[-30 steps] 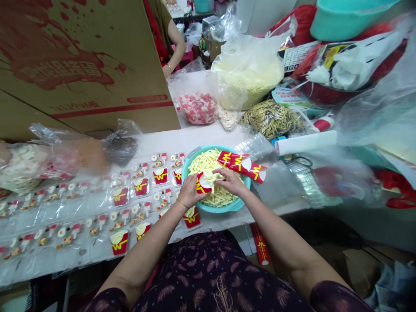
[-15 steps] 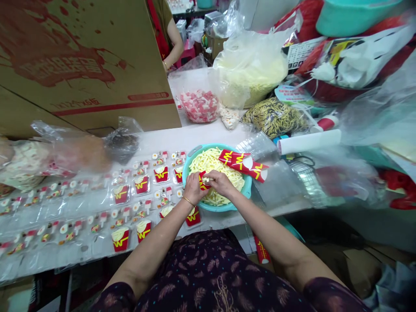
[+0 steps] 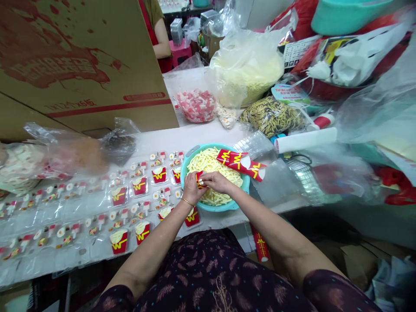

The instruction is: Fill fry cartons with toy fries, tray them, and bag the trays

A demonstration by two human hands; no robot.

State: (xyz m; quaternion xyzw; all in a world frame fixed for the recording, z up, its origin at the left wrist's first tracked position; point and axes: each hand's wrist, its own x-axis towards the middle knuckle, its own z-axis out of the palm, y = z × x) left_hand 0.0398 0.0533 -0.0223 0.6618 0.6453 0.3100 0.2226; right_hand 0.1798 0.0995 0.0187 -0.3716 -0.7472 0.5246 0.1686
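Observation:
Over a turquoise basin (image 3: pixel 246 189) heaped with pale yellow toy French fries (image 3: pixel 205 159), both hands work close together. My left hand (image 3: pixel 191 190) is closed around a small red fries carton (image 3: pixel 199 177), mostly covered by the fingers. My right hand (image 3: pixel 217 182) pinches a few pale fries at the carton's mouth; their exact number is hidden. Flat red cartons (image 3: pixel 232 159) with yellow zigzag marks lie across the basin's right rim. Left of the basin, several filled red cartons (image 3: pixel 139 185) sit in clear plastic trays beside tiny toy food pieces (image 3: pixel 140 215).
A tall cardboard box (image 3: pixel 97 65) stands at the back left. Behind the basin are bags of pink-and-white pieces (image 3: pixel 196 105), pale yellow pieces (image 3: pixel 251 82) and dark striped strands (image 3: pixel 271 116). Clear plastic trays (image 3: pixel 300 177) lie right. A co-worker's arm (image 3: pixel 161 39) shows beyond the box.
My right fingers have shifted slightly left and down against the carton in my left hand. The co-worker's arm has moved, uncovering more of a pink stool. The view has shifted slightly.

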